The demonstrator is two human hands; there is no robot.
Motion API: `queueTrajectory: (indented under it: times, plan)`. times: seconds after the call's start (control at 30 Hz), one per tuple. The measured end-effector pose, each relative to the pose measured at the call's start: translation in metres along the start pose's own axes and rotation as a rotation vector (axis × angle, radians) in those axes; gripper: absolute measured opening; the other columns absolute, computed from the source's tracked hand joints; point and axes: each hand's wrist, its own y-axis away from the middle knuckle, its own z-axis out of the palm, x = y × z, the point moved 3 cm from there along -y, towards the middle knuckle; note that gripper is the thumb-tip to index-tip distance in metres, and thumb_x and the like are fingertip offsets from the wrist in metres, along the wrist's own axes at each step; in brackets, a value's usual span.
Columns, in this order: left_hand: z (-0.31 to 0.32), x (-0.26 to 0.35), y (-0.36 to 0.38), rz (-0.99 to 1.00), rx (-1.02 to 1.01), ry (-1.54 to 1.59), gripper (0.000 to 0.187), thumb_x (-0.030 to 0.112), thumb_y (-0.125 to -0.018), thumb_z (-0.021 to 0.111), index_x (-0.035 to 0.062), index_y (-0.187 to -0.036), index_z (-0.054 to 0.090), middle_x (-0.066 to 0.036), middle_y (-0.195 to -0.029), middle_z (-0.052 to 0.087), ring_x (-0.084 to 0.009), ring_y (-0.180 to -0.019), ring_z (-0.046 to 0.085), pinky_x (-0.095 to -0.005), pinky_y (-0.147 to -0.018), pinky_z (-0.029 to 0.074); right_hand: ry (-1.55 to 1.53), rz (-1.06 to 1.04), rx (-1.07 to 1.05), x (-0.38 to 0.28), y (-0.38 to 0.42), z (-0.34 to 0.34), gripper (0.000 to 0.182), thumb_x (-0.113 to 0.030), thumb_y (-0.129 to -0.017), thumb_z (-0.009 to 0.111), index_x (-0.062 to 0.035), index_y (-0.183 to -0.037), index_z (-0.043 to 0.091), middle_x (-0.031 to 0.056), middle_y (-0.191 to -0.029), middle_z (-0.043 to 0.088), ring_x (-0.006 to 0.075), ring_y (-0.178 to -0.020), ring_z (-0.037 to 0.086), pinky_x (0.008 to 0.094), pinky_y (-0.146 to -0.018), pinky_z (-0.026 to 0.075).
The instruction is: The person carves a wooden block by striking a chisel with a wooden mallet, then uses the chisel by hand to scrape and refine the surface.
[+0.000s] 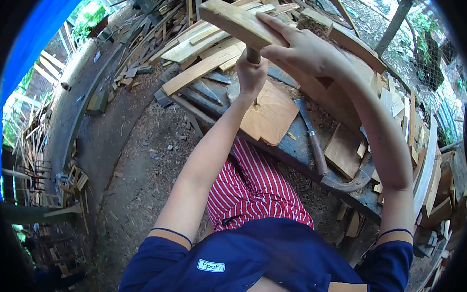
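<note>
Raised above the workbench, my left hand (252, 76) is wrapped round a short cylindrical handle. The handle's upper end meets the underside of a thick wooden block (239, 23). My right hand (312, 50) grips the block's right end, with thumb and fingers on its near and upper sides. Below my hands, a flat, angular light-brown board (271, 116) lies on the dark bench (290, 157). Right of that board rests a chisel-like tool with a grey blade and a wooden handle (317, 153).
Long planks (205, 75) are piled at the bench's far left. A square wooden piece (344, 151) and a curved handle-like piece (355, 183) lie at the right. Wood scraps (424, 165) stack along the right edge. A post (394, 24) and wire mesh stand behind.
</note>
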Motion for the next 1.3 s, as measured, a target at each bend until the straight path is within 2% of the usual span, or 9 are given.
queueTrajectory:
  times: [0.23, 0.47, 0.53, 0.63, 0.87, 0.97, 1.03, 1.2, 1.3]
  plan:
    - [-0.006, -0.022, -0.001, -0.164, -0.018, 0.148, 0.013, 0.001, -0.084, 0.061, 0.0058, -0.076, 0.052, 0.002, -0.056, 0.049, -0.0061, -0.040, 0.045, -0.0246, -0.034, 0.036, -1.064, 0.192, 0.149, 0.051, 0.061, 0.100, 0.086, -0.036, -0.085, 0.065, -0.0010, -0.151, 0.023, 0.0212, -0.144, 0.042, 0.0241, -0.131, 0.043, 0.0331, -0.108, 0.033]
    - [-0.007, -0.014, -0.009, -0.473, -0.216, 0.487, 0.016, 0.001, -0.085, 0.061, 0.0078, -0.077, 0.049, 0.002, -0.055, 0.044, -0.0047, -0.038, 0.039, -0.0221, -0.034, 0.029, -0.958, 0.464, 0.091, 0.075, 0.128, 0.186, 0.085, -0.033, -0.088, 0.061, -0.0034, -0.154, 0.016, 0.0249, -0.151, 0.034, 0.0290, -0.136, 0.040, 0.0342, -0.110, 0.033]
    - [-0.005, -0.014, -0.009, -0.481, -0.259, 0.474, 0.015, 0.001, -0.086, 0.061, 0.0078, -0.078, 0.050, 0.002, -0.055, 0.043, -0.0051, -0.038, 0.038, -0.0220, -0.034, 0.027, -0.684, 0.493, 0.077, 0.074, 0.137, 0.197, 0.087, -0.042, -0.087, 0.059, -0.0204, -0.156, 0.011, 0.0330, -0.123, 0.058, 0.0436, -0.110, 0.061, 0.0430, -0.097, 0.046]
    - [-0.004, -0.010, -0.010, -0.510, -0.320, 0.494, 0.014, 0.003, -0.086, 0.061, 0.0074, -0.078, 0.050, 0.002, -0.057, 0.044, -0.0052, -0.040, 0.039, -0.0223, -0.035, 0.029, -0.526, 0.549, 0.045, 0.071, 0.143, 0.208, 0.086, -0.042, -0.086, 0.057, -0.0272, -0.155, 0.007, 0.0320, -0.098, 0.067, 0.0471, -0.087, 0.067, 0.0504, -0.081, 0.053]
    - [-0.028, -0.034, -0.023, -0.687, -0.656, 0.635, 0.030, 0.023, -0.093, 0.058, 0.0159, -0.068, 0.044, 0.007, -0.048, 0.033, -0.0060, -0.038, 0.030, -0.0241, -0.038, 0.025, -0.535, 0.577, 0.015, 0.067, 0.144, 0.205, 0.087, -0.047, -0.087, 0.057, -0.0251, -0.155, 0.007, 0.0312, -0.087, 0.067, 0.0462, -0.080, 0.068, 0.0516, -0.073, 0.054]
    - [-0.034, -0.021, -0.016, -0.658, -0.496, 0.857, 0.032, 0.031, -0.093, 0.060, 0.0154, -0.069, 0.046, 0.007, -0.049, 0.033, -0.0057, -0.040, 0.030, -0.0239, -0.041, 0.027, -0.440, 0.545, 0.047, 0.067, 0.143, 0.206, 0.087, -0.049, -0.087, 0.056, -0.0256, -0.155, 0.008, 0.0326, -0.085, 0.066, 0.0484, -0.081, 0.066, 0.0540, -0.073, 0.052]
    - [-0.056, -0.021, -0.014, -0.611, -0.094, 0.883, 0.033, 0.037, -0.094, 0.060, 0.0144, -0.072, 0.049, 0.005, -0.052, 0.035, -0.0070, -0.044, 0.035, -0.0237, -0.047, 0.032, -0.590, 0.575, 0.011, 0.066, 0.142, 0.204, 0.087, -0.047, -0.086, 0.056, -0.0261, -0.155, 0.009, 0.0329, -0.088, 0.066, 0.0480, -0.084, 0.066, 0.0520, -0.073, 0.053]
    - [-0.069, 0.005, 0.000, -0.469, 0.058, 0.863, 0.023, 0.036, -0.094, 0.056, 0.0135, -0.089, 0.051, 0.000, -0.072, 0.048, -0.0115, -0.063, 0.048, -0.0356, -0.072, 0.046, -0.532, 0.562, 0.009, 0.070, 0.144, 0.206, 0.088, -0.048, -0.085, 0.056, -0.0245, -0.155, 0.008, 0.0324, -0.098, 0.066, 0.0483, -0.086, 0.066, 0.0514, -0.079, 0.055]
    - [-0.063, 0.018, 0.006, -0.406, 0.076, 0.674, 0.021, 0.032, -0.094, 0.059, 0.0127, -0.090, 0.051, -0.001, -0.075, 0.050, -0.0117, -0.064, 0.049, -0.0329, -0.070, 0.049, -0.573, 0.567, 0.014, 0.069, 0.143, 0.203, 0.088, -0.048, -0.085, 0.056, -0.0251, -0.155, 0.008, 0.0325, -0.099, 0.066, 0.0488, -0.091, 0.065, 0.0524, -0.084, 0.052]
